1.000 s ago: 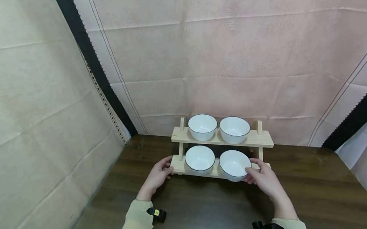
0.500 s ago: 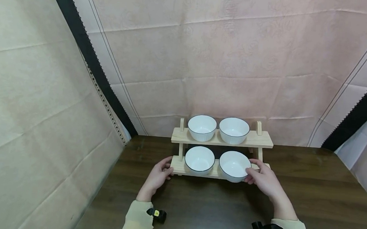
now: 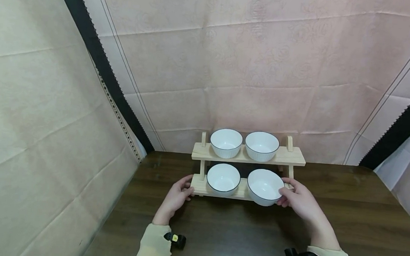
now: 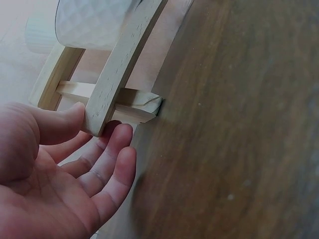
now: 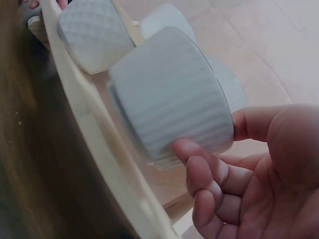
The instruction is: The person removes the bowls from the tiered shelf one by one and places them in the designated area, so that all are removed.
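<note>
A two-tier wooden shelf rack (image 3: 199, 185) stands at the back of the table. My left hand (image 3: 178, 192) holds the left end of its lower board (image 4: 115, 74), thumb on one face and curled fingers by the other. My right hand (image 3: 298, 199) grips a white dark-rimmed bowl (image 3: 264, 187) by its right side, at the right of the lower tier. The right wrist view shows vertical ridges on this bowl (image 5: 169, 94), thumb at the rim and fingers under its side. Left of it on the lower tier sits another white bowl (image 3: 223, 179), with a diamond-textured wall.
Two more white bowls, one on the left (image 3: 226, 143) and one on the right (image 3: 261, 147), sit on the upper board (image 3: 293, 157). Behind the rack rises a pale cloth backdrop (image 3: 258, 68). The dark wooden table (image 3: 233, 235) extends toward me.
My right hand has shifted slightly right and toward me, and the lower right bowl has moved with it. The left hand and the rack stay in place.
</note>
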Motion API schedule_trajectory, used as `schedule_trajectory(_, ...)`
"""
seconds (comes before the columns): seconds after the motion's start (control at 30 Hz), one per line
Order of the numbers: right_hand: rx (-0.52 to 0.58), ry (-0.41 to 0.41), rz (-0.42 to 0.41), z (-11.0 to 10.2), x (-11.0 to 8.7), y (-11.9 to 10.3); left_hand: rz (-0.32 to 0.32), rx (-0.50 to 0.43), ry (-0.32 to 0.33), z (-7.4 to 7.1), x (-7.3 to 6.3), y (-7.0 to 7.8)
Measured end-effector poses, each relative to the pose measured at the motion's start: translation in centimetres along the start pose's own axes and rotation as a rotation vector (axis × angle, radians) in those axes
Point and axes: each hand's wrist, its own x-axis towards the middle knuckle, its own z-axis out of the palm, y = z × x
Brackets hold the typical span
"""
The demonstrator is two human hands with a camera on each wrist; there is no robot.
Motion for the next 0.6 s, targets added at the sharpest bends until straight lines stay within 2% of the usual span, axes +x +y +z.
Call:
schedule_trajectory(0.17,-0.031,-0.051,0.004,-0.1,-0.7,-0.7,-0.004,-0.001,0.001,0.0,-0.1,0.1)
schedule_trajectory(0.4,-0.004,-0.154,-0.092,-0.1,-1.1,-0.8,-0.018,0.006,0.005,0.0,-0.1,-0.1)
schedule_trajectory(0.6,-0.021,-0.259,-0.125,-0.4,-1.3,-0.4,-0.021,0.007,0.004,0.0,0.0,0.0)
